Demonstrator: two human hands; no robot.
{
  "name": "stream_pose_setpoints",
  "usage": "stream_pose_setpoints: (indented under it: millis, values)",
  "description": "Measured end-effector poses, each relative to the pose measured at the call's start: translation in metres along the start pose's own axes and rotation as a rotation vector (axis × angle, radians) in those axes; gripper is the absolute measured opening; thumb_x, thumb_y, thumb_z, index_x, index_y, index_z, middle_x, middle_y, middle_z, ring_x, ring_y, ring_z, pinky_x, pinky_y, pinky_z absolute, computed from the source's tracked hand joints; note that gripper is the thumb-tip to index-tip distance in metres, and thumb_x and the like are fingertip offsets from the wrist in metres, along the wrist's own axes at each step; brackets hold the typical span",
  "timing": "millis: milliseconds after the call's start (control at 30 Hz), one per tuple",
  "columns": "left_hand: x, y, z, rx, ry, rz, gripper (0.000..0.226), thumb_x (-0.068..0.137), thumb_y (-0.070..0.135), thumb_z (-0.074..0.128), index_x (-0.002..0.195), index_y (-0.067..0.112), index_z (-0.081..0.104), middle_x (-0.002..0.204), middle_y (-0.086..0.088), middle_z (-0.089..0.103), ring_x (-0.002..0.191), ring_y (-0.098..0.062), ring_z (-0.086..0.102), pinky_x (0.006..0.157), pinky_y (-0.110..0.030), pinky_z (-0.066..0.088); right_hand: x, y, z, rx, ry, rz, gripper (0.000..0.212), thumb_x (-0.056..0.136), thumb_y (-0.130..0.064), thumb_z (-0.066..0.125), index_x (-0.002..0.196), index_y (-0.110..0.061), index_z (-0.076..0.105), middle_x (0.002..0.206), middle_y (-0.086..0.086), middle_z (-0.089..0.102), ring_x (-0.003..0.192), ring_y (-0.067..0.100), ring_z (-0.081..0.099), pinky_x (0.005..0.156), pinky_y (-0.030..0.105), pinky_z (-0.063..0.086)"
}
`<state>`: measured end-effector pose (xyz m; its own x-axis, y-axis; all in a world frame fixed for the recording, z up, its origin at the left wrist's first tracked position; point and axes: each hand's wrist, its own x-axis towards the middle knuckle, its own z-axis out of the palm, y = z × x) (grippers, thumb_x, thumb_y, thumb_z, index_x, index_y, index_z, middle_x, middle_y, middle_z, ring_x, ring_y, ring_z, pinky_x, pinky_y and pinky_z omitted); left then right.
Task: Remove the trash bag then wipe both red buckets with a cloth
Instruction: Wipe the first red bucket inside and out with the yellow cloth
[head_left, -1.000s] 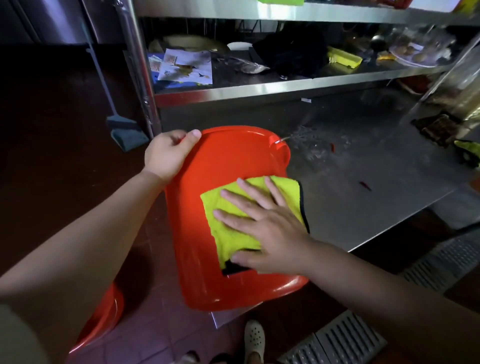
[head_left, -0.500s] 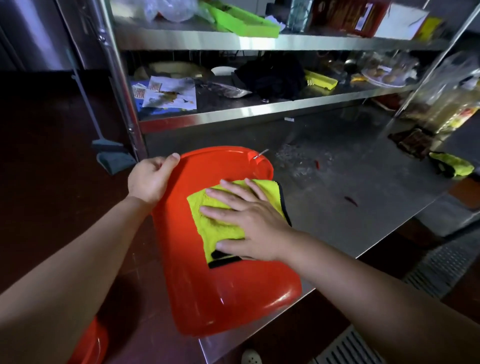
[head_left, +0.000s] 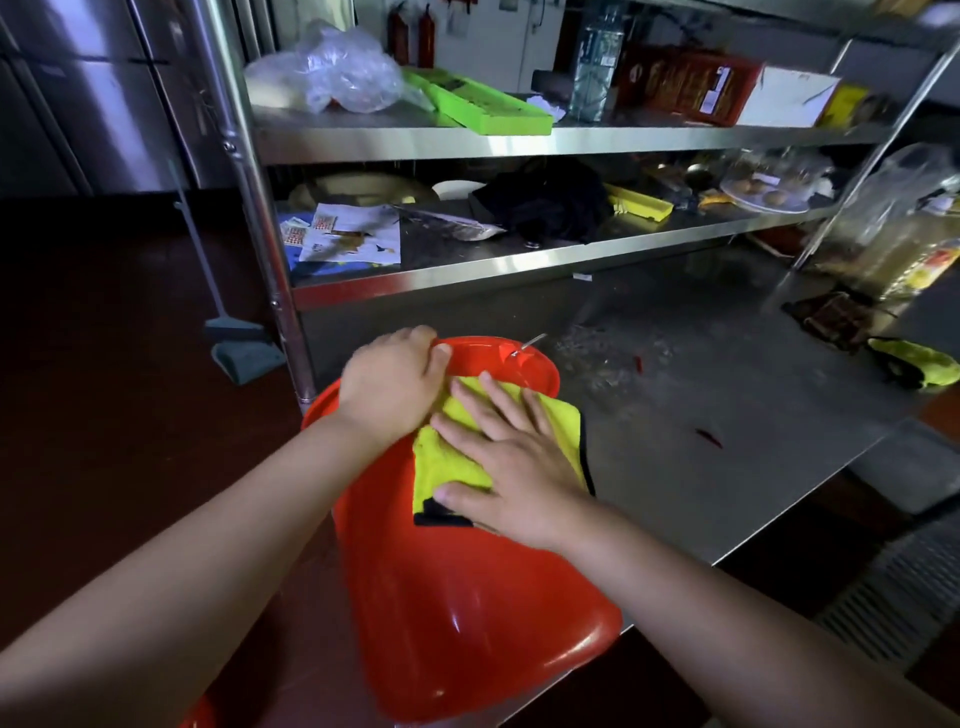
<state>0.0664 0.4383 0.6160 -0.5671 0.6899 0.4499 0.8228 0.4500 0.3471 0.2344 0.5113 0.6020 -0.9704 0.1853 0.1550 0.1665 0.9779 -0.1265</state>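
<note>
A red bucket (head_left: 467, 613) lies on its side on the steel table (head_left: 727, 441), its rim toward the shelves. My left hand (head_left: 392, 389) grips the bucket's far rim. My right hand (head_left: 511, 467) lies flat, fingers spread, pressing a yellow cloth (head_left: 452, 462) with a black edge against the bucket's side. A sliver of a second red bucket (head_left: 200, 714) shows at the bottom left, below the table. No trash bag is in either bucket as far as I can see.
Steel shelves (head_left: 519, 140) rise behind the table, crowded with a clear plastic bag (head_left: 332, 73), green trays, papers and a dark cloth. Another yellow cloth (head_left: 919, 364) lies at the table's right. A broom and dustpan (head_left: 239, 343) stand on the dark floor at left.
My left hand has moved along the rim toward my right hand. The cloth and my right hand have slid up the bucket's side toward the rim. The camera has tilted up.
</note>
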Motion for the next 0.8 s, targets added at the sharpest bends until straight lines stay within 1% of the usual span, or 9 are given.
stream_pose_setpoints:
  millis: [67,133,200,367,467,533,600,733,800]
  values:
    - [0.012,0.017,0.003,0.045,-0.08,0.001,0.036,0.098,0.039,0.033,0.106,0.013,0.057,0.111,-0.013,0.064,0.104,-0.035,0.058,0.08,-0.037,0.042,-0.013,-0.009,-0.002,-0.049,-0.007,-0.038,0.068,0.083,-0.069,0.034,0.145,-0.041,0.027,0.159,-0.007,0.014,0.145,0.015,-0.015,0.116,0.052,-0.007]
    - [0.021,0.019,0.005,0.031,-0.183,-0.05,0.037,0.099,0.04,0.031,0.104,0.014,0.057,0.111,-0.015,0.064,0.105,-0.035,0.057,0.08,-0.036,0.042,-0.029,-0.013,-0.001,-0.078,-0.013,-0.106,0.067,0.084,-0.069,0.035,0.145,-0.043,0.025,0.159,-0.008,0.011,0.146,0.018,-0.013,0.115,0.054,-0.007]
    - [0.023,0.014,0.004,0.002,-0.24,-0.086,0.037,0.1,0.04,0.03,0.105,0.014,0.057,0.111,-0.016,0.064,0.106,-0.035,0.057,0.083,-0.037,0.042,-0.05,-0.013,0.004,-0.079,-0.01,-0.182,0.067,0.083,-0.068,0.04,0.144,-0.044,0.026,0.159,-0.008,0.01,0.147,0.021,-0.009,0.114,0.057,-0.005]
    - [0.016,0.004,-0.004,-0.058,-0.235,-0.066,0.035,0.1,0.037,0.03,0.1,0.014,0.056,0.1,-0.012,0.065,0.1,-0.033,0.058,0.081,-0.038,0.043,-0.088,-0.008,0.017,-0.101,0.014,-0.35,0.071,0.083,-0.069,0.047,0.145,-0.043,0.027,0.159,-0.007,0.014,0.147,0.026,0.003,0.112,0.064,0.008]
    - [0.012,-0.004,-0.006,-0.085,-0.223,-0.053,0.03,0.101,0.036,0.029,0.089,0.018,0.05,0.089,-0.001,0.058,0.097,-0.029,0.056,0.074,-0.033,0.037,-0.074,-0.004,0.017,-0.034,0.028,-0.395,0.068,0.082,-0.069,0.046,0.143,-0.043,0.031,0.158,-0.01,0.017,0.147,0.021,0.005,0.114,0.057,0.002]
    - [0.01,-0.01,-0.008,-0.11,-0.226,-0.066,0.028,0.101,0.036,0.029,0.089,0.02,0.049,0.089,0.001,0.056,0.098,-0.028,0.055,0.073,-0.032,0.034,-0.052,0.001,0.016,0.007,0.042,-0.353,0.065,0.083,-0.069,0.039,0.142,-0.043,0.033,0.157,-0.014,0.016,0.147,0.017,0.003,0.115,0.053,0.0]
    - [0.007,-0.018,-0.009,-0.148,-0.222,-0.083,0.03,0.101,0.036,0.03,0.09,0.018,0.05,0.093,-0.002,0.059,0.101,-0.027,0.055,0.076,-0.032,0.035,-0.024,0.01,0.012,0.074,0.072,-0.243,0.064,0.083,-0.069,0.035,0.142,-0.043,0.035,0.156,-0.016,0.017,0.147,0.012,0.002,0.116,0.049,0.0]
    - [-0.001,-0.029,-0.014,-0.21,-0.192,-0.166,0.036,0.099,0.041,0.033,0.102,0.015,0.058,0.104,-0.005,0.063,0.106,-0.025,0.055,0.084,-0.032,0.037,0.025,0.023,0.001,0.251,0.106,-0.021,0.061,0.082,-0.057,0.049,0.14,-0.042,0.037,0.154,-0.02,0.018,0.145,0.005,0.003,0.116,0.049,0.007]
    - [-0.005,-0.036,-0.016,-0.255,-0.181,-0.199,0.035,0.097,0.046,0.038,0.101,0.017,0.059,0.102,-0.004,0.064,0.103,-0.024,0.056,0.084,-0.033,0.039,0.034,0.022,0.001,0.267,0.101,0.007,0.06,0.082,-0.056,0.047,0.14,-0.044,0.035,0.154,-0.021,0.018,0.144,0.003,0.002,0.116,0.048,0.007]
